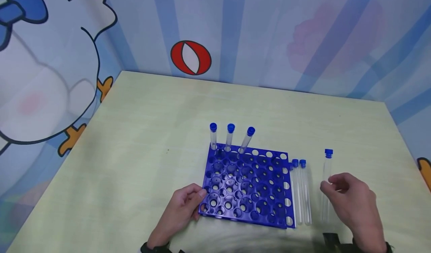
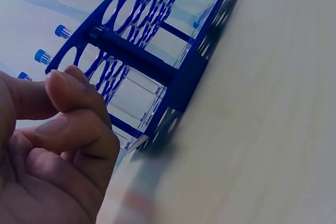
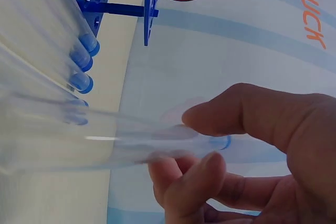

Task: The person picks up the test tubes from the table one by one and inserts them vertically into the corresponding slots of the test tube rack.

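Note:
My right hand (image 1: pixel 353 198) pinches a clear test tube (image 1: pixel 326 170) with a blue cap between thumb and fingers. In the right wrist view the held test tube (image 3: pixel 105 140) looks blurred near the camera. My left hand (image 1: pixel 182 206) grips the lower left corner of a blue test tube rack (image 1: pixel 247 185). Along the rack's back row stand three capped tubes (image 1: pixel 230 136), one of them leaning right. Several more capped tubes (image 1: pixel 304 193) lie side by side against the rack's right edge. Curled fingers of the left hand (image 2: pixel 68 140) show beside the rack (image 2: pixel 131 51) in the left wrist view.
The pale tabletop (image 1: pixel 144 133) meets a printed wall (image 1: pixel 262 32) at the back and on both sides. The rack has two perforated levels joined by posts (image 2: pixel 131 53). A dark object (image 1: pixel 331 240) shows at the front edge near the right wrist.

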### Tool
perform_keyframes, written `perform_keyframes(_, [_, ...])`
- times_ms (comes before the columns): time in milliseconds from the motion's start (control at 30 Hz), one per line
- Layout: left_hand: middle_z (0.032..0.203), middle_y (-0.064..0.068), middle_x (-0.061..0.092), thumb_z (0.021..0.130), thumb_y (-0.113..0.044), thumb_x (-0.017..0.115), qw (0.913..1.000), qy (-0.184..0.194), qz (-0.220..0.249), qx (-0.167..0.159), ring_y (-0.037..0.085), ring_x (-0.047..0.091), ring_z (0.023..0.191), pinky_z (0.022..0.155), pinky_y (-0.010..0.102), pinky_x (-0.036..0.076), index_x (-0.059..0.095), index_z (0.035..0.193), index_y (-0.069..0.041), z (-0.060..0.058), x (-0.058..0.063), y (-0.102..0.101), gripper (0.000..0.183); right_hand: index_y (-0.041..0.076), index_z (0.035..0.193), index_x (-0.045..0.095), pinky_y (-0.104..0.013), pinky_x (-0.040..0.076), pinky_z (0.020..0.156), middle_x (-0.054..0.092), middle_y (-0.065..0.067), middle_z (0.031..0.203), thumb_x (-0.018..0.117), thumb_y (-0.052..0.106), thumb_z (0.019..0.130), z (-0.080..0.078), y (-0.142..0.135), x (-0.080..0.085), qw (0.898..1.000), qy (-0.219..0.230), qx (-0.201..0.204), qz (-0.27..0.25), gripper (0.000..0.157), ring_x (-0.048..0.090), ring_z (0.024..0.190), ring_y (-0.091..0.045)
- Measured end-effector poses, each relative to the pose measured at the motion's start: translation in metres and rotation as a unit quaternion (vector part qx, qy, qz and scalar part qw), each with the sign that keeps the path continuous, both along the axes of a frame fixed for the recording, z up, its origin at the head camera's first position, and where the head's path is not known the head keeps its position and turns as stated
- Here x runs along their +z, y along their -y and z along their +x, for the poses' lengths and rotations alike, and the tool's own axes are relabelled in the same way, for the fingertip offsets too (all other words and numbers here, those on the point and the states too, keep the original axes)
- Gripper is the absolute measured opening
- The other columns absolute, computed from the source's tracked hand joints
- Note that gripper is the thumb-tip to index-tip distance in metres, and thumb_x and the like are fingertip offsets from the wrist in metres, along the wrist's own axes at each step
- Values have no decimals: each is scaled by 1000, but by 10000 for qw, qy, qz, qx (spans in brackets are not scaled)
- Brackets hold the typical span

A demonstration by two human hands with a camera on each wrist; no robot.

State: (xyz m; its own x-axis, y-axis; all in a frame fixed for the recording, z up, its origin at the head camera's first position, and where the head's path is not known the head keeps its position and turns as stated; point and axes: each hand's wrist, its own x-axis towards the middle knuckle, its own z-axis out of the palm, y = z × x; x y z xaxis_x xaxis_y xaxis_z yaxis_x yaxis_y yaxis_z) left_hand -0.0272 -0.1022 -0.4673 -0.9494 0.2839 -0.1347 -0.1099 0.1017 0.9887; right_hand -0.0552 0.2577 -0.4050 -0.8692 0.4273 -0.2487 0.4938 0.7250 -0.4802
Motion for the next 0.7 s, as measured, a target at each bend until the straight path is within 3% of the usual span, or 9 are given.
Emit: perform_keyframes(700, [65,6,53,95,-23,51,10000,20,-47,49,9,49,47,48,27,47,56,93,6,0,1,-1,30,4,97,58,-27,41,53,63,-17,94,67,20,79,6,3,6,9978,-606,-248,-80,25,60,80,-28])
